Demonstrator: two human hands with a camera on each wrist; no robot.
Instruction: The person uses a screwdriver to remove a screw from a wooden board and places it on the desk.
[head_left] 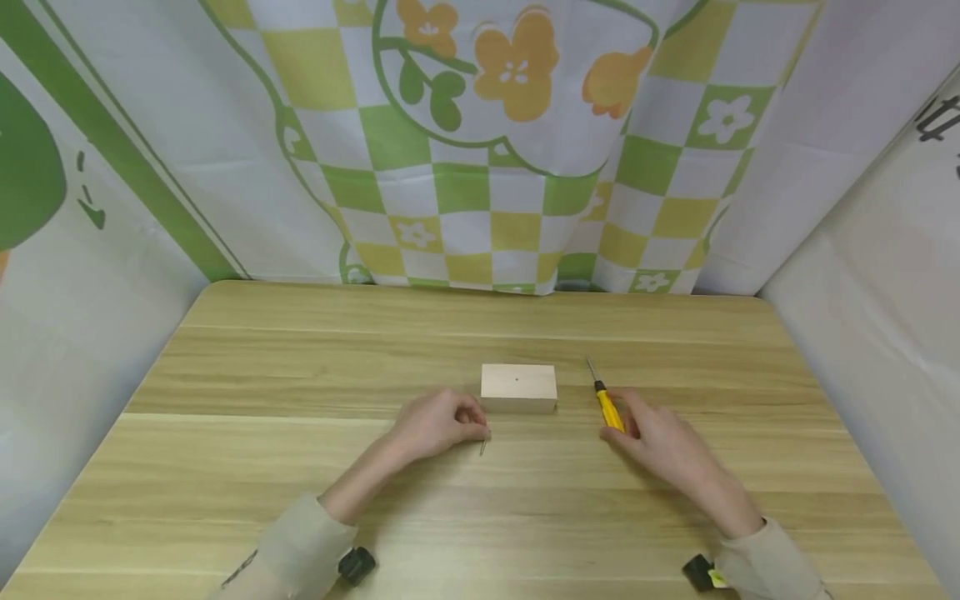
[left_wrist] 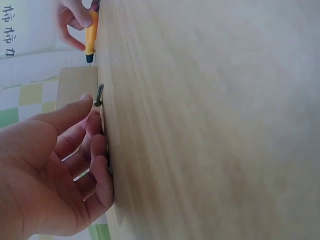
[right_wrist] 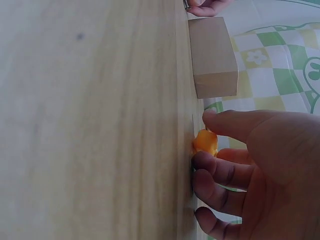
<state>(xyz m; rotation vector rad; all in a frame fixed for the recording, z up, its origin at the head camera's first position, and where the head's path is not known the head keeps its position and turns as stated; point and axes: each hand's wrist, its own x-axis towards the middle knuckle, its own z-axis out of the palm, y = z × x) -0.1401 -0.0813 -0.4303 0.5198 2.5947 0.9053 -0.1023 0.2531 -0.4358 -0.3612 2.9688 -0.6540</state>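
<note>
My left hand [head_left: 437,425] is low over the table, left of the block's front edge. Its thumb and forefinger pinch a small metal screw [left_wrist: 99,95], whose thin shank sticks out past the fingertips. A pale rectangular wooden block [head_left: 518,382] lies between the hands, with a small dark hole in its top. Right of the block, my right hand [head_left: 660,437] holds a screwdriver [head_left: 610,411] by its yellow handle, thumb on one side and fingers on the other. The screwdriver's thin metal shaft points away from me, toward the back of the table.
The wood-grain table [head_left: 300,358] spreads around both hands. A checked, flowered curtain [head_left: 465,192] hangs behind its back edge, and pale cloth walls stand at the left and right. Each wrist carries a small dark camera, such as the left one [head_left: 356,566].
</note>
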